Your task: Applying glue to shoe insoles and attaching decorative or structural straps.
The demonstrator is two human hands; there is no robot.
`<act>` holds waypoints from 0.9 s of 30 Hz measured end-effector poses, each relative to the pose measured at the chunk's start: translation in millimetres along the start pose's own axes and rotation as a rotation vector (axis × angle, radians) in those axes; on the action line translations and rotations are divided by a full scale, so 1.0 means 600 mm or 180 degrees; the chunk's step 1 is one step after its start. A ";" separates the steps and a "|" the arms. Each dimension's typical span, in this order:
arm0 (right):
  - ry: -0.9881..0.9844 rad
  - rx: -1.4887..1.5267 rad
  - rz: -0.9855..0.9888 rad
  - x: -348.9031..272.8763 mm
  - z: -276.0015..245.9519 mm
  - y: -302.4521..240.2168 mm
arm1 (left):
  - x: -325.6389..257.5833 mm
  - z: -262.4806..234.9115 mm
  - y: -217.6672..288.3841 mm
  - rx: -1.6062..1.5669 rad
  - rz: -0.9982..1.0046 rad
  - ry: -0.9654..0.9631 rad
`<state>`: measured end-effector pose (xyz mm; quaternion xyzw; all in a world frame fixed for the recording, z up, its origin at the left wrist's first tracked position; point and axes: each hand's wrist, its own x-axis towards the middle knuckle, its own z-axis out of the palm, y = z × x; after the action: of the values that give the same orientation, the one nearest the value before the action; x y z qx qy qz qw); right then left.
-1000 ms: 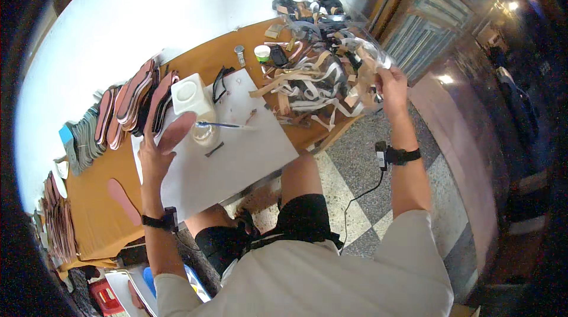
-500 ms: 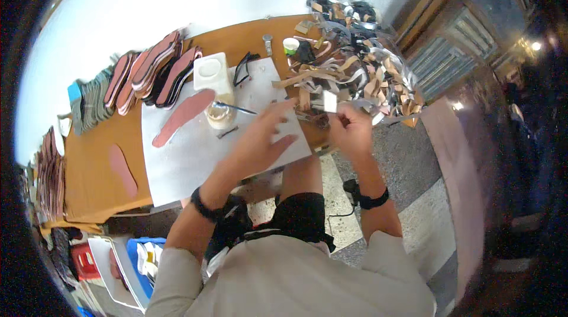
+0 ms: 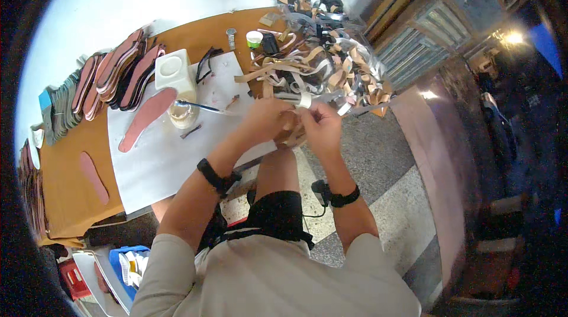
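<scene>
A person sits at a wooden worktable (image 3: 65, 181), both hands raised together at its near edge. The left hand (image 3: 267, 117) and the right hand (image 3: 316, 125) meet almost fingertip to fingertip, each pinching the same tan strap piece (image 3: 294, 135), which hangs between them just above the table's edge and the person's knee. Both grips are closed on it; how the fingers sit beneath the strap is hidden. Each wrist wears a dark band.

Just beyond the hands, on the right end of the table, lies a large tangled heap of straps (image 3: 322, 65) in tan, white, silver and black, and a pale strip from the heap runs toward the right hand.

To the left of the hands a white sheet (image 3: 160, 160) covers part of the table. On it lie a pink insole (image 3: 146, 119), a small glass jar (image 3: 182, 115) with a blue-handled brush (image 3: 204, 107) resting across it, and a white square container (image 3: 173, 70) just behind the jar. Further left, overlapping stacks of pink and dark insoles (image 3: 112, 77) fan out, and a single pink insole (image 3: 93, 176) lies on bare wood. A small green-lidded pot (image 3: 254, 38) stands near the far edge.
</scene>
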<state>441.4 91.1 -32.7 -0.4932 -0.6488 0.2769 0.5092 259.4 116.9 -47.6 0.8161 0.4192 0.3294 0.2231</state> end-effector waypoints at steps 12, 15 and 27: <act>0.0091 0.0177 0.0131 0.064 0.025 -0.007 | 0.037 -0.008 -0.001 -0.3218 -0.1607 0.0732; 0.0244 0.0643 0.0549 0.083 -0.010 0.021 | 0.030 -0.035 0.007 -0.2077 -0.1322 0.0438; 0.1430 0.1038 0.0480 0.199 -0.208 0.063 | 0.029 -0.044 -0.006 -0.3885 -0.1808 0.1020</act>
<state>572.3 197.3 22.0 -0.5005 -0.4282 0.2984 0.6907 245.7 135.4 -25.5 0.3445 0.3841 0.5516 0.6553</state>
